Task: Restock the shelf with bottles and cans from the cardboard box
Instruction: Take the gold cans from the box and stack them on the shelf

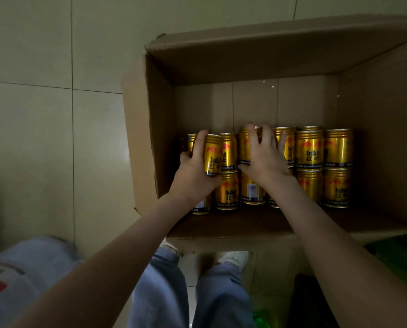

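Left hand (193,171) grips one gold can (213,155), tilted clear of its row. Right hand (266,157) lies spread over the upper row; whether it grips is unclear. The cardboard box (159,129) holds the remaining cans (309,147) in two layers. Risk: a hasty lift may topple stacked neighbours.

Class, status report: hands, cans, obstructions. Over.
Left hand grips one gold metal can. Right hand clasps second gold can. Brown cardboard box open, nothing blocking.
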